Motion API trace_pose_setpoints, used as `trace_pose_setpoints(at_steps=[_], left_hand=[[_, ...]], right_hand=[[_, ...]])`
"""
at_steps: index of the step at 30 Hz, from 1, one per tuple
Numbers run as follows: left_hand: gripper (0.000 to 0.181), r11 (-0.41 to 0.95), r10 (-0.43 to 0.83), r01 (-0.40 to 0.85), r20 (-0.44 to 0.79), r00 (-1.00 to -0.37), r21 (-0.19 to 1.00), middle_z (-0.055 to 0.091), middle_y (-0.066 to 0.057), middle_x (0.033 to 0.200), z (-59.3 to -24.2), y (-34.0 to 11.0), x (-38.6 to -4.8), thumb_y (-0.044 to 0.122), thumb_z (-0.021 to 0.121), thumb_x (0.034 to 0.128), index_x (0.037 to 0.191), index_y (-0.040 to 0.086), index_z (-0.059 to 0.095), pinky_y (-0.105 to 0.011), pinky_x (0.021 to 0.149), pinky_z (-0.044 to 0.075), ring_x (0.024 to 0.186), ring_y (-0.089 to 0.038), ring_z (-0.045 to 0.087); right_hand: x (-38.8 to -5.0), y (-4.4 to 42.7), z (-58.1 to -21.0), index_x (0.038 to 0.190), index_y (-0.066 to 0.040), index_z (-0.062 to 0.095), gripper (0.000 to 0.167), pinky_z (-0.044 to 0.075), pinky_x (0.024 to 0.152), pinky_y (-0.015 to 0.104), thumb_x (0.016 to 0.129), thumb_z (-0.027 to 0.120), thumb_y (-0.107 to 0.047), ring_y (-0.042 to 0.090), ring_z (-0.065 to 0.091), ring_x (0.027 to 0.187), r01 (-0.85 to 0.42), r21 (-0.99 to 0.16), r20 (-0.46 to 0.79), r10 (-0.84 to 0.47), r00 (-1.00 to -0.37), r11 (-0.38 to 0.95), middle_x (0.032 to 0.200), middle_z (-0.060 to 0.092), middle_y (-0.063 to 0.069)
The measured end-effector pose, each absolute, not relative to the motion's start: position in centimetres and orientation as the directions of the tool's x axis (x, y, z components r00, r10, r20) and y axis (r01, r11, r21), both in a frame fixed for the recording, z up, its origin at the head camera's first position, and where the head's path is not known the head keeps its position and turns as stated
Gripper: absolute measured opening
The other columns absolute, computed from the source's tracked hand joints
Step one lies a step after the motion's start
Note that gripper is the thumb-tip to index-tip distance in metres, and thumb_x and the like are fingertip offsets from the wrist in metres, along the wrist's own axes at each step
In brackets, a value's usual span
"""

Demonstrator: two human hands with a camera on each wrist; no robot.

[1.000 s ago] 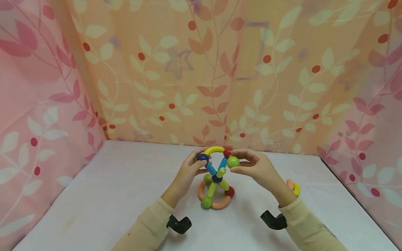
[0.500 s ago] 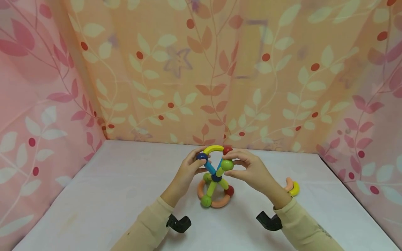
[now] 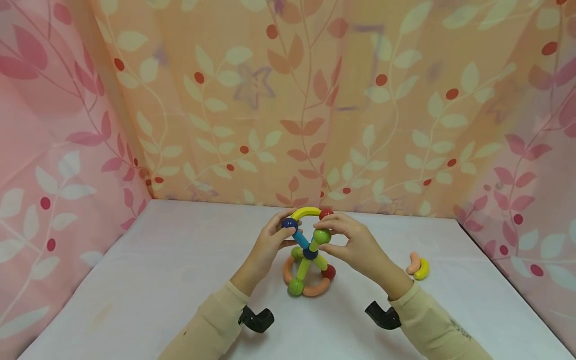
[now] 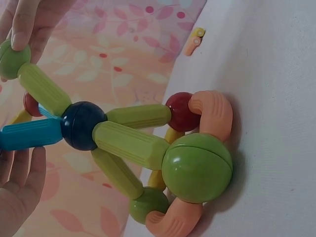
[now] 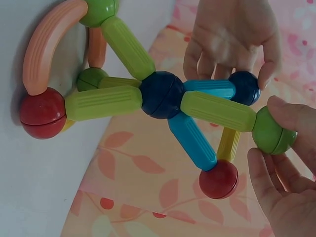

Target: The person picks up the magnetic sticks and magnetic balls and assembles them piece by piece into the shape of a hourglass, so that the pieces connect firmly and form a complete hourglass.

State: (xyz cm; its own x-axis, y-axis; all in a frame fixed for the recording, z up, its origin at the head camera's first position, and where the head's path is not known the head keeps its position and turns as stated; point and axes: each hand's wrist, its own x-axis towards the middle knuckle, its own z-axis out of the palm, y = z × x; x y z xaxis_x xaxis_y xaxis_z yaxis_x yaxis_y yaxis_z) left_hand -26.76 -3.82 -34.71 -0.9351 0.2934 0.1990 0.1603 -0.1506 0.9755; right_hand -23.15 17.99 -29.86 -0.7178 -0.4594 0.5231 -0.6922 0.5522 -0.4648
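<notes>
A ball-and-stick model stands on the white table (image 3: pixel 157 280). Its base is a ring of curved sticks and balls, from which green sticks rise to a central dark blue ball (image 4: pixel 84 126). Two blue sticks branch upward to another dark blue ball (image 3: pixel 290 226) and a red ball (image 5: pixel 218 178), joined by a yellow curved stick (image 3: pixel 307 212). My left hand (image 3: pixel 265 245) holds that upper dark blue ball between thumb and fingers. With its thumb and fingers, my right hand (image 3: pixel 360 247) grips a green ball (image 5: pixel 273 131), which touches the end of an upper green stick (image 5: pixel 217 109).
To the right on the table lie a salmon curved stick (image 3: pixel 414 263) and a yellow curved stick (image 3: pixel 422 270), side by side. A black bent piece sits at each wrist. Floral cloth (image 3: pixel 288 100) hangs behind and at both sides.
My right hand has moved left with the green ball, bringing it from beside the upper green stick onto that stick's end. My left hand has stayed on the dark blue ball.
</notes>
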Motion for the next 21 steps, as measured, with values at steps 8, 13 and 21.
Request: trace_pose_setpoints(at_steps=[8, 13, 21], left_hand=[[0.045, -0.123, 0.301, 0.162, 0.192, -0.934, 0.979, 0.056, -0.021, 0.136, -35.0, -3.9, -26.9, 0.019, 0.049, 0.1024, 0.147, 0.015, 0.043, -0.041, 0.103, 0.052, 0.122, -0.026, 0.058], [0.045, -0.133, 0.288, 0.164, 0.196, -0.937, 0.978, 0.058, -0.018, 0.133, -34.8, -3.8, -26.9, 0.018, 0.049, 0.1020, 0.147, 0.016, 0.044, -0.043, 0.102, 0.052, 0.123, -0.028, 0.058], [0.045, -0.150, 0.291, 0.150, 0.189, -0.938, 0.977, 0.059, -0.018, 0.134, -34.8, -3.9, -27.0, 0.015, 0.049, 0.1018, 0.147, 0.014, 0.044, -0.043, 0.101, 0.053, 0.118, -0.031, 0.061]], right_hand=[[-23.0, 18.9, -30.7, 0.123, -0.005, 0.063, 0.053, 0.060, 0.087, 0.036, 0.075, 0.085, -0.004, 0.025, 0.064, 0.105, -0.604, -0.555, 0.478, -0.375, -0.794, 0.572, 0.121, 0.062, 0.009], [-23.4, 19.9, -32.4, 0.117, -0.004, 0.064, 0.044, 0.060, 0.086, 0.039, 0.078, 0.083, -0.010, 0.028, 0.065, 0.104, -0.310, -0.696, 0.225, -0.214, -0.951, 0.648, 0.115, 0.063, 0.013], [-25.1, 19.7, -36.7, 0.123, -0.006, 0.066, 0.055, 0.058, 0.078, 0.037, 0.074, 0.087, -0.019, 0.020, 0.064, 0.097, -0.051, -0.688, -0.136, -0.197, -0.971, 0.724, 0.114, 0.068, 0.009]])
